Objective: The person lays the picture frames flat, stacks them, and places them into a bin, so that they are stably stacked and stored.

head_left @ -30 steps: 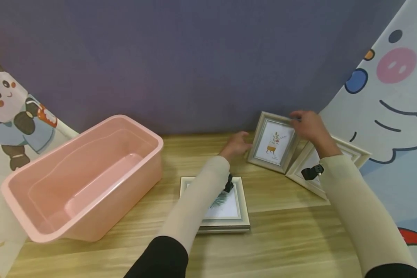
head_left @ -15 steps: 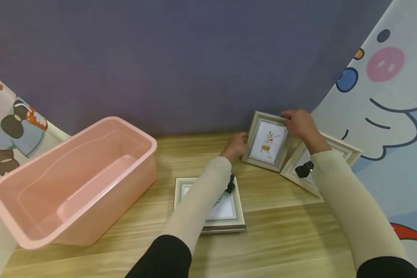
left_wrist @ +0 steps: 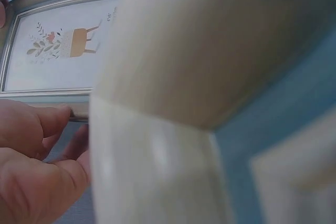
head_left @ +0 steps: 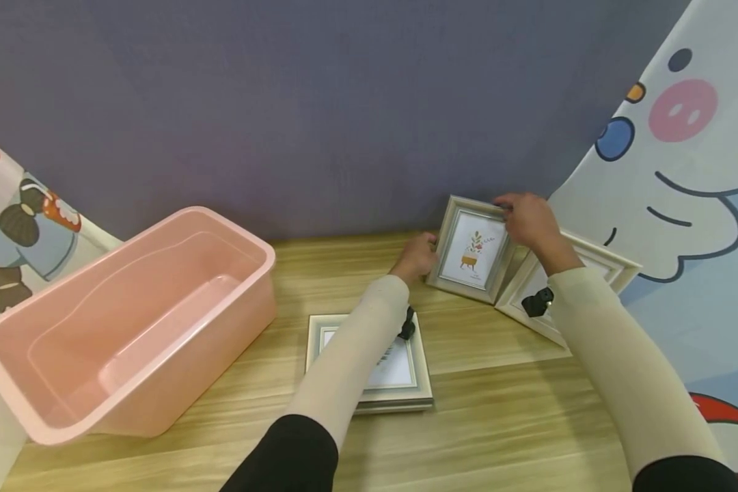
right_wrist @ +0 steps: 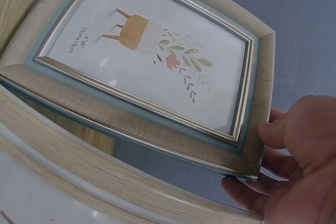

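A beige picture frame [head_left: 473,249] with a plant-in-pot print stands tilted against the dark backdrop at the back right. My right hand [head_left: 531,222] pinches its upper right corner; in the right wrist view the thumb lies on the front and fingers curl behind. At the frame's left side, my left hand [head_left: 415,258] grips the edge, thumb in front and other fingers partly hidden. A cream picture frame [head_left: 531,322] leans to the right, partly covered by my right forearm. Below my left forearm lies a stack of picture frames [head_left: 400,394] with a leaf print on top.
A large pink plastic tub [head_left: 221,342] stands on the left of the wood-grain table [head_left: 492,424]. Cartoon-printed panels [head_left: 670,225] close off both sides, and a dark grey backdrop [head_left: 344,123] rises behind. A blurred frame corner [left_wrist: 157,161] fills much of the left wrist view.
My left hand has closed in on the plant-print frame's left edge and now grips it. The right hand has taken hold of the upper right corner. The whole head view has shifted slightly.
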{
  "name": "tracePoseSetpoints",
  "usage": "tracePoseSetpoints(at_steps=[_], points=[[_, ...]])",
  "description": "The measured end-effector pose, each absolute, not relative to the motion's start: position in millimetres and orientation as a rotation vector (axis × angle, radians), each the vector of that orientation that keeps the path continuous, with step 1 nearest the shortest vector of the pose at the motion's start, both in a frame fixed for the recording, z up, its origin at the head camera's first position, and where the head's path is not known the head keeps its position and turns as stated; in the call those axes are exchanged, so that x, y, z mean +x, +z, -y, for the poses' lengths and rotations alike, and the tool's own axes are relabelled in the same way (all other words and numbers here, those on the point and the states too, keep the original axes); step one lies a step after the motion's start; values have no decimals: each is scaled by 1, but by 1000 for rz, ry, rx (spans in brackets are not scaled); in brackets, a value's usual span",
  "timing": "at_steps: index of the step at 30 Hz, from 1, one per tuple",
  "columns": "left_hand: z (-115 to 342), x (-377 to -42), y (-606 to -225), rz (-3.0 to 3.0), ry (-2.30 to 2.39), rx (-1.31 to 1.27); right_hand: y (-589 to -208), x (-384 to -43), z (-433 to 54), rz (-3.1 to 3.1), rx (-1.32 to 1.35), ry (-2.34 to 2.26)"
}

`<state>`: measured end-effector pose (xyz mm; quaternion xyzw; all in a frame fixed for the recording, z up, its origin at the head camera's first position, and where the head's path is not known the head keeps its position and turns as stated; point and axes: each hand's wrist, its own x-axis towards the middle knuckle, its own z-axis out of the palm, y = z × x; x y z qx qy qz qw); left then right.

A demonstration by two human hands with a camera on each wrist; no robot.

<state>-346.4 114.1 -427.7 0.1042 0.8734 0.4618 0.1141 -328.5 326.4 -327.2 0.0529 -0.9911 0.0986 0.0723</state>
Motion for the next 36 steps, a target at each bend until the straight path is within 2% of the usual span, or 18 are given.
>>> tracePoseSetpoints(at_steps=[36], points=[[-83,-345,-393,-2608,1259,452,-300,-319,-319,2881,267,424]])
